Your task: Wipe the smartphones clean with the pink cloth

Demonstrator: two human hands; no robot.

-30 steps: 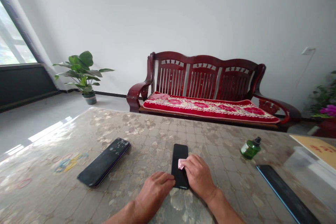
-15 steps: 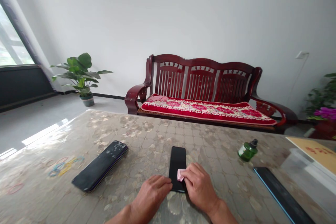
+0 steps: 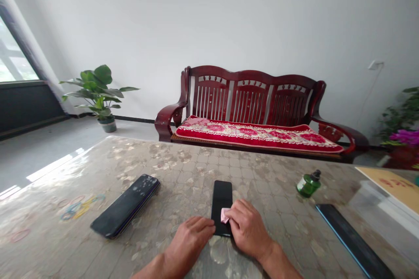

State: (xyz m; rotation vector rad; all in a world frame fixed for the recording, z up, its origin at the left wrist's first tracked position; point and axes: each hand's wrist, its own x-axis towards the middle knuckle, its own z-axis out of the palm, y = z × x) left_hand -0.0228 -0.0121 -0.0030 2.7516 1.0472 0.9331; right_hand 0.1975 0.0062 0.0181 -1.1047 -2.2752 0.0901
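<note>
A black smartphone (image 3: 221, 196) lies flat on the table in front of me, its dark screen up. My left hand (image 3: 193, 237) is closed against its lower left edge, fingers together and fingertips touching it; the thumb is hidden. Between the thumb and fingers of my right hand (image 3: 247, 229), a small folded pink cloth (image 3: 225, 215) is pinched. The cloth rests on the lower right part of the screen.
Left of my hands lies a stack of dark phones (image 3: 126, 207), with coloured rubber bands (image 3: 80, 207) beyond it. On the right are a green pump bottle (image 3: 308, 184), a blue-edged phone (image 3: 355, 239) and a clear plastic box (image 3: 376, 213). Behind the table stands a wooden bench (image 3: 252, 96).
Both hands hold nearly the same pose on the phone. My right hand and the pink cloth have shifted very slightly up in view, along with the phone; the camera view has moved a little.
</note>
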